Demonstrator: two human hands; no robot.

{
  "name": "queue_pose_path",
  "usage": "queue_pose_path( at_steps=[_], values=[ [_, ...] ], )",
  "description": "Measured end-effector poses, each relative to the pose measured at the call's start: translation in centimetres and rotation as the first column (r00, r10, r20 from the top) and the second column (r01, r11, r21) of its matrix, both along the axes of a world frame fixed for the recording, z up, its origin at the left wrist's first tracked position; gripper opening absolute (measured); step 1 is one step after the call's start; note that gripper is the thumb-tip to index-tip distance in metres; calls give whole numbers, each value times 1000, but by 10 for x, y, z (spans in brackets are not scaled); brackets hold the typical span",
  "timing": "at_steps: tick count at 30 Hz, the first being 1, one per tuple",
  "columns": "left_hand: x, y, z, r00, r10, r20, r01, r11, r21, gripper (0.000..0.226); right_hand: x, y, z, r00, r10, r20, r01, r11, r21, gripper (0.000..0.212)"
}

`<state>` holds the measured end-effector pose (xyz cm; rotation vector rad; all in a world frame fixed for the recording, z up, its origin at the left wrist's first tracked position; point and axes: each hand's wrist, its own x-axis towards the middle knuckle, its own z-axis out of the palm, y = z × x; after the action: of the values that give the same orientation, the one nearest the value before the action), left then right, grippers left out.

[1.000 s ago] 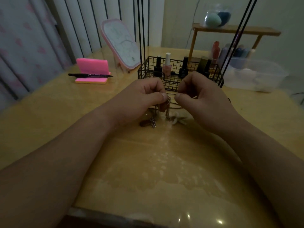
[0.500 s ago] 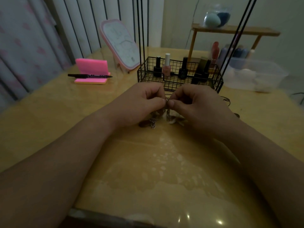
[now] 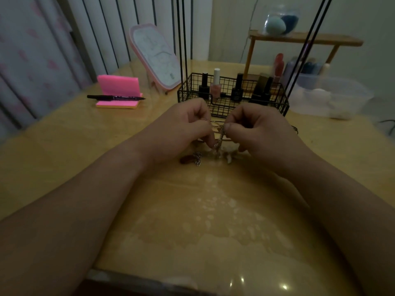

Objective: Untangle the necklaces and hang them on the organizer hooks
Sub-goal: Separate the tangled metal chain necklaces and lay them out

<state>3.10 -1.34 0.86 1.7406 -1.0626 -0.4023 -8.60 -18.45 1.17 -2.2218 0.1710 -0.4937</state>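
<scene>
Whereas the fingertips met half a second ago, the left hand (image 3: 183,129) and right hand (image 3: 258,129) now stand slightly apart. Each pinches part of the tangled necklaces (image 3: 219,142) with curled fingers (image 3: 232,126). A thin strand runs taut between them, which suggests a loop is being drawn from the knot. Below the fingers, a silvery chain hangs to the table (image 3: 192,221) beside a brown pendant (image 3: 186,160). Untangling is unfinished; the wire organizer (image 3: 267,103) beyond the fingers shows no necklace.
</scene>
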Motion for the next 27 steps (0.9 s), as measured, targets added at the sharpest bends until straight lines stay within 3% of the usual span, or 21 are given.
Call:
queue_pose_path(
  at_steps=[5,12,24,27],
  values=[
    [0,-1,-1,1000,-29,-12,29,999,20,9,-1,3,0,1000,21,12,-21,1000,14,6],
    [1,-1,-2,991,7,132,-16,997,73,7,-1,2,0,1000,12,-17,-11,999,51,8],
    [0,-1,-3,993,0,121,-9,997,74,6,-1,2,0,997,30,-77,-24,996,83,8],
    [-1,-2,-1,1000,-6,12,6,1000,29,6,0,2,-1,996,20,-84,-14,997,81,5]
  ],
)
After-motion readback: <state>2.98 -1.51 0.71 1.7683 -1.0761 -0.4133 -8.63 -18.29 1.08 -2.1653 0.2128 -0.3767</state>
